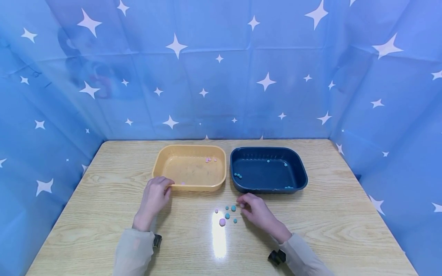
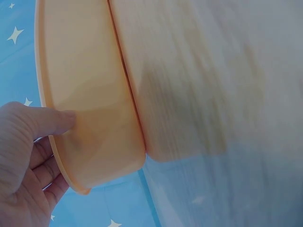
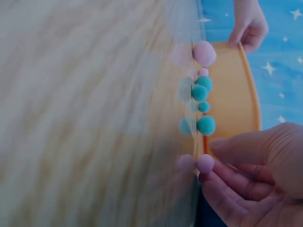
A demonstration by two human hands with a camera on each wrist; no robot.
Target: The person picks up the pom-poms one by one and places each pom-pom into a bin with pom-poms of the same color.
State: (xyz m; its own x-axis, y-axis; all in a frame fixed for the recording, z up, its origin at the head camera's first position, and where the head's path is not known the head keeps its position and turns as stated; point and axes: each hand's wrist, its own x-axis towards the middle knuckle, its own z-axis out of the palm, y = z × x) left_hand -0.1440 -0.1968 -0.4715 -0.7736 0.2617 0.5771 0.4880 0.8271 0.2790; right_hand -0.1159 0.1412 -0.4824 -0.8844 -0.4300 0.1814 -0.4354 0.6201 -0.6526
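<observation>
My left hand (image 1: pixel 154 196) grips the near left corner of a pale orange plastic basin (image 1: pixel 198 188); in the left wrist view the thumb presses its outer wall and the fingers go behind the rim. My right hand (image 1: pixel 258 215) is low over the table, just in front of a dark blue basin (image 1: pixel 269 191). Its thumb and fingers stand apart around a small pink pom-pom (image 3: pixel 205 163) that rests on the table. To the left of that hand lie several teal pom-poms (image 1: pixel 227 216), a larger pink pom-pom (image 1: pixel 222 222) and a tiny pink one (image 1: pixel 216 211).
A few pink pom-poms (image 1: pixel 208 160) lie inside the orange basin, and several teal ones (image 1: pixel 238 175) inside the blue basin. Both basins stand side by side on a wood-grain table (image 1: pixel 345 214). A blue curtain with white stars (image 1: pixel 221 96) surrounds the back and sides.
</observation>
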